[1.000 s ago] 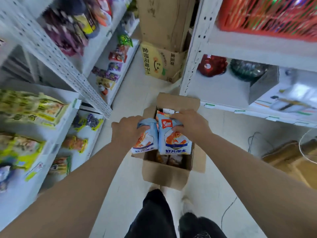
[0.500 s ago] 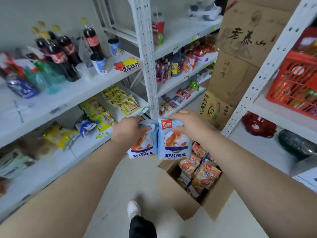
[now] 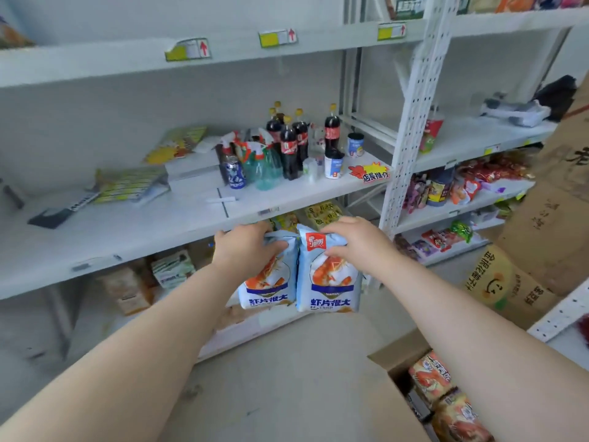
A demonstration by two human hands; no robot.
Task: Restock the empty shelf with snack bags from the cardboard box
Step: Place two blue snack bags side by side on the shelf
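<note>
Cardboard box (image 3: 395, 362) sits nearest, low right on the floor, flaps open. Orange packets (image 3: 428, 376) show inside, so stock is not used up.

Both arms reach forward. The left hand (image 3: 245, 250) is curled over the top seal of the left blue bag (image 3: 271, 282). The right hand (image 3: 357, 244) pinches the top of the right blue bag (image 3: 331, 282). The bags hang upright, edges touching, print toward the camera. They are in the air just in front of the racking, a little below the white shelf (image 3: 143, 231) and well clear of the box.

Judgement: this is the carry to the shelf; placing has not begun.

Notes for the placement:
- Raise both bags above the front lip before moving them inward. Held only by the seals, they will likely swing.
- Aim for the bare stretch left of the cola bottles (image 3: 290, 148), staying off the bottles so nothing tips.
- Yellow label sheets (image 3: 127, 185) lie further left, so set down between them and the bottles.
- Stand the bags on their bases, print outward. Puffed bags tend to fall forward, so let go only once each one stands.

Farthest is the upper shelf (image 3: 95, 63), with price tags (image 3: 188, 50) along its edge. Its surface is hidden from this angle, so I cannot tell whether it is empty.
</note>
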